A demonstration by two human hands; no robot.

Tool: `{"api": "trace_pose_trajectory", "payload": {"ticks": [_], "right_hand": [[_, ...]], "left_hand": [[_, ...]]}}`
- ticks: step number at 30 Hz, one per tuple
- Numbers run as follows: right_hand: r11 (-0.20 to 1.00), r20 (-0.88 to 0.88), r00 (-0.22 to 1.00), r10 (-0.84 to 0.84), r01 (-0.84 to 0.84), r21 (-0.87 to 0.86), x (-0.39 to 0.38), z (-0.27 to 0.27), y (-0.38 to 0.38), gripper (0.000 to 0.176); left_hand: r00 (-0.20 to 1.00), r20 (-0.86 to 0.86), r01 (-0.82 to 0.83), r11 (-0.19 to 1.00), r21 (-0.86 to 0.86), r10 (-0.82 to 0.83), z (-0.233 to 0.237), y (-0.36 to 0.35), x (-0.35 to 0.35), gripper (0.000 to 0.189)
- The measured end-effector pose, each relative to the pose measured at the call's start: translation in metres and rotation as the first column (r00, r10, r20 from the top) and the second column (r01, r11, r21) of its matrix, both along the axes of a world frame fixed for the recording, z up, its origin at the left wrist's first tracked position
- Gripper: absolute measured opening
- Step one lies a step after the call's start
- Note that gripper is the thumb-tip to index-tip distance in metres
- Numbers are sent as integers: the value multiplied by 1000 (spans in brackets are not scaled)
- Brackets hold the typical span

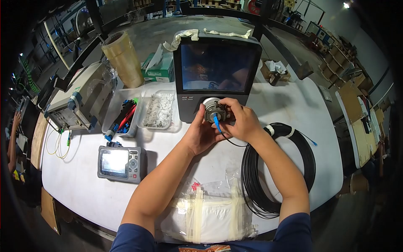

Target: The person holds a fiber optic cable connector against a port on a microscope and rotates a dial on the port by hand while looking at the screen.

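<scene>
Right hand (243, 122) is pinching the round metal fixture (215, 111) from above, thumb beside the blue connector (216, 122) in its face. The left hand (200, 133) is cupping it from below, just before the screen unit (216, 67). Seating that connector seems the step in hand. The next move is calling for a steady fixture and slack in the black cable (233, 143) trailing to its coil (279, 168).

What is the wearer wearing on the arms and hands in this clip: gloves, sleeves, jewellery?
The left hand and right hand are bare, with no gloves; no ring or watch shows. The forearms are uncovered. Short dark navy sleeves cover only the upper arms, plain, with no markings visible.
</scene>
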State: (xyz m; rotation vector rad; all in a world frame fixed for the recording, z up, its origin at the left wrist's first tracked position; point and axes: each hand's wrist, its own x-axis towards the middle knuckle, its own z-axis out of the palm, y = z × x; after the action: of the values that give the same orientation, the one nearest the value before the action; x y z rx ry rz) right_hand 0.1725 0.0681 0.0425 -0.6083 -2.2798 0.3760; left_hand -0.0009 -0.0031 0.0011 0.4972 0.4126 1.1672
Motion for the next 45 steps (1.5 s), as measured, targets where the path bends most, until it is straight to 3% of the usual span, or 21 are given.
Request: {"api": "trace_pose_trajectory", "payload": {"ticks": [13,19,21,26,28,32,37,41,45], "right_hand": [[993,-49,998,47,-41,110,-3,2,0,66],[997,-21,999,50,-49,58,-1,3,0,66],[997,-8,998,62,-62,42,1,6,-2,65],[992,-57,993,99,-95,81,1,5,1,66],[995,-57,994,93,-94,-27,0,5,-1,65],[999,57,997,51,-50,-19,2,10,-1,66],[998,-95,994,45,-49,-44,-3,4,-4,61],[994,-49,998,31,-35,-100,0,1,0,59],[998,-59,996,63,-63,3,1,-2,3,60]], "left_hand": [[999,12,-41,998,-56,41,0,-4,-1,76],[991,101,76,995,62,-82,-7,3,-5,80],[1000,1,-13,999,-40,13,2,0,1,83],[993,-85,-81,995,-52,76,6,-2,3,82],[994,-85,-78,995,-56,73,5,-2,2,82],[998,-45,-46,999,2,46,3,-2,4,80],[997,-41,-71,997,2,71,5,-5,4,78],[998,15,-53,999,0,53,-2,-1,2,78],[996,81,-21,1000,-15,22,-4,0,0,78]]}}
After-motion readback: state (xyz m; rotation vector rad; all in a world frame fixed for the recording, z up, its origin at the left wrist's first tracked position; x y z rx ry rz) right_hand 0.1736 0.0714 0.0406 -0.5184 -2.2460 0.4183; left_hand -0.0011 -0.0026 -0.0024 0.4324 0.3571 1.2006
